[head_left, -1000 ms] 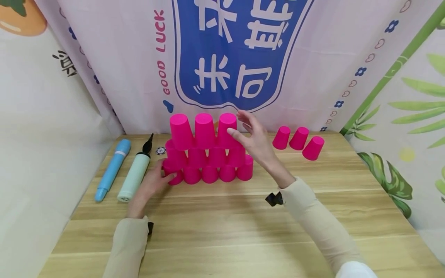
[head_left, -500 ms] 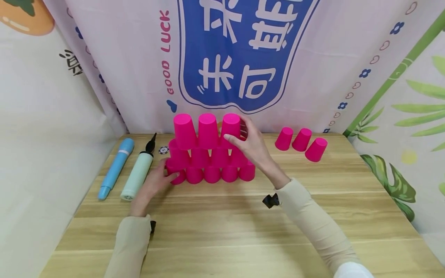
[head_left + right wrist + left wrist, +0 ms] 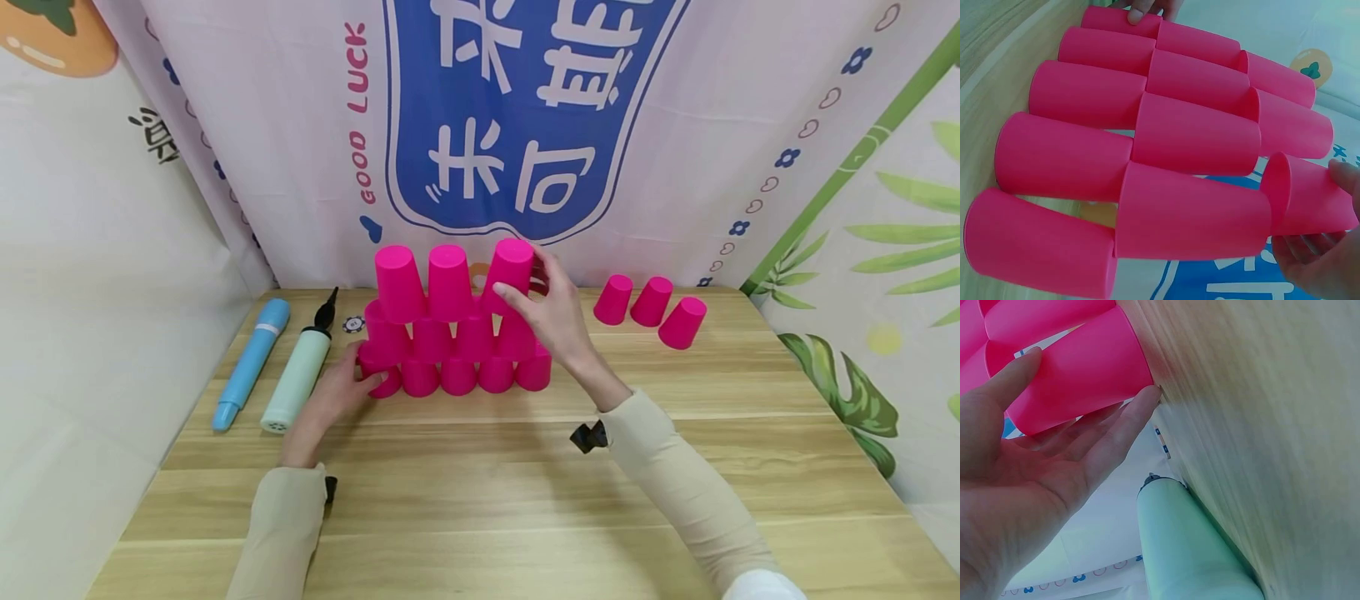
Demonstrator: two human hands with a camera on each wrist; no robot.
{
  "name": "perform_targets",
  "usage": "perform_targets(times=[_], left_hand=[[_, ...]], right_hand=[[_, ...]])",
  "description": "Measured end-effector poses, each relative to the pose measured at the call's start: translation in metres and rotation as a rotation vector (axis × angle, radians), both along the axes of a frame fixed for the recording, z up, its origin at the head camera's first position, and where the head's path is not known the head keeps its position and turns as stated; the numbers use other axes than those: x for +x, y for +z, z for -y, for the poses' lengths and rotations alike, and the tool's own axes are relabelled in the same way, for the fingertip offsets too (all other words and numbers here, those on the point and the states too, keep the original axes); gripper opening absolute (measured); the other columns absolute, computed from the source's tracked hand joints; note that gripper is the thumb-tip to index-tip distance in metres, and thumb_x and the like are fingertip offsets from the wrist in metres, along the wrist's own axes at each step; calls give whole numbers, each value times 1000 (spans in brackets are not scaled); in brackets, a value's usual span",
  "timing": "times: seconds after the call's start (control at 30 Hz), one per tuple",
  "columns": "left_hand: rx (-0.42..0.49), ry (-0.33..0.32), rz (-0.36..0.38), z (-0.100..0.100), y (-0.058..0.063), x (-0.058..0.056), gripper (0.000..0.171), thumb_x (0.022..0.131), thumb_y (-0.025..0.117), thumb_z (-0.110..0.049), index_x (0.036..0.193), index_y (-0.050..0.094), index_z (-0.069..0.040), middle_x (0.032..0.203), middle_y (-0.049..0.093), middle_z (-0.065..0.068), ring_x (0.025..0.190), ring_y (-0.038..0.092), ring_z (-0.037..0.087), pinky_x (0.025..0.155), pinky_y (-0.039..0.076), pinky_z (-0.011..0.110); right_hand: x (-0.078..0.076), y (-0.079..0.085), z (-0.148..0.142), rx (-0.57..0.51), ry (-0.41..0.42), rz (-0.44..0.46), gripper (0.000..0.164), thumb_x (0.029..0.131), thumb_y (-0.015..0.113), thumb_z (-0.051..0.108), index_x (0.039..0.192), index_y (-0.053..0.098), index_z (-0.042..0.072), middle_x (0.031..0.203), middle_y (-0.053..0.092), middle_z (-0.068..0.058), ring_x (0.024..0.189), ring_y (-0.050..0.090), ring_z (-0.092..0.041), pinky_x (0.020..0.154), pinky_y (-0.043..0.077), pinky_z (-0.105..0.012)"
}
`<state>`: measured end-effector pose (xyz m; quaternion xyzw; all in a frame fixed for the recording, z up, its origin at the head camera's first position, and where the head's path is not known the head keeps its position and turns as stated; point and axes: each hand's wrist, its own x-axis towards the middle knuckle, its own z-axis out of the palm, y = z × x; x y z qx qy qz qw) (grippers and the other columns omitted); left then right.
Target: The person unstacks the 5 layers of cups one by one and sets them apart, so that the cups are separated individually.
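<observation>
Upside-down pink plastic cups stand in a stacked wall of three tiers, several in the bottom row (image 3: pixel 457 379), several in the middle row (image 3: pixel 474 340). On top, a left cup (image 3: pixel 399 285) and a middle cup (image 3: pixel 448 283) stand upright. My right hand (image 3: pixel 558 317) grips the third top cup (image 3: pixel 510 275), thumb in front and fingers behind. That cup leans, and the right wrist view shows its open rim (image 3: pixel 1280 187) near the end middle-row cup. My left hand (image 3: pixel 1041 469) holds the bottom-left cup (image 3: pixel 1088 369) between thumb and fingers, with the palm apart from it.
Three loose pink cups (image 3: pixel 649 302) stand upside down at the back right. A blue tube-shaped pump (image 3: pixel 251 362), a mint-green hand pump (image 3: pixel 297 379) and a small round chip (image 3: pixel 353 323) lie at left. A printed cloth (image 3: pixel 300 150) hangs close behind the wall.
My right hand has closed round the top-right cup and shifted it rightward, tilting it and widening the gap to the middle top cup. My left hand stays at the bottom-left cup.
</observation>
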<state>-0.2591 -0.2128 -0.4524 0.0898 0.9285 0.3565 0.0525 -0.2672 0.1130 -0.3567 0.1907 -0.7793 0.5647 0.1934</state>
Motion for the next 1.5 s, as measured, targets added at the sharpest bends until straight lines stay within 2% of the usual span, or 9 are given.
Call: perform_targets(times=[0.1,0.33,0.5,0.67,0.8,0.97,1.1,1.27,1.5], left_hand=[[-4,1,7,0,1,0,68,96,57,-23,147,20,4,135,48,30,123,46,47,100,40,56],[-2,2,12,1,1,0,68,96,58,-25,146,21,4,135,48,30,123,46,46,101,40,56],[-2,3,11,0,1,0,68,96,58,-25,146,21,4,134,48,30,123,47,46,101,40,56],[-9,0,3,0,0,0,68,96,59,-26,145,22,5,133,49,30,122,48,46,100,41,56],[-8,2,8,0,1,0,69,96,59,-26,145,22,5,133,49,30,122,48,46,100,41,56],[-7,4,9,-1,1,1,69,96,58,-27,146,21,4,134,48,30,122,47,46,100,40,56],[-4,3,7,0,1,0,70,96,59,-26,146,21,4,134,48,30,122,47,46,101,40,56],[-2,3,-1,0,0,0,69,96,59,-26,146,22,5,133,49,30,121,48,46,100,41,56],[10,2,3,0,-1,-1,69,96,58,-26,146,22,5,134,49,30,123,47,46,101,40,56]], right_hand=[[3,2,-4,-28,-15,-41,66,85,75,23,141,43,14,126,55,-4,112,55,-21,93,49,-41],[28,27,-10,-52,-99,-75,61,85,72,7,138,45,1,123,57,-17,111,56,-29,93,48,-45],[28,25,-23,-68,-167,-105,59,84,74,6,136,47,0,122,58,-18,110,57,-29,92,49,-45],[27,20,-39,-92,-220,-90,59,83,74,7,136,48,0,120,59,-18,107,58,-29,91,50,-41],[26,13,-50,-100,-271,-65,59,83,74,7,135,49,0,119,59,-19,105,59,-29,91,51,-36],[25,3,-62,-109,-335,-39,59,83,74,7,135,49,-2,120,58,-22,106,58,-30,93,49,-37],[21,-8,-74,-112,-374,-26,58,83,74,6,135,49,-3,119,58,-23,103,57,-28,90,49,-33],[5,-35,-97,-103,-423,-8,60,82,76,8,136,49,1,120,59,-20,104,58,-29,88,50,-30],[-10,-67,-128,-84,-499,44,64,80,80,19,136,50,7,122,59,-15,110,58,-26,96,48,-39]])
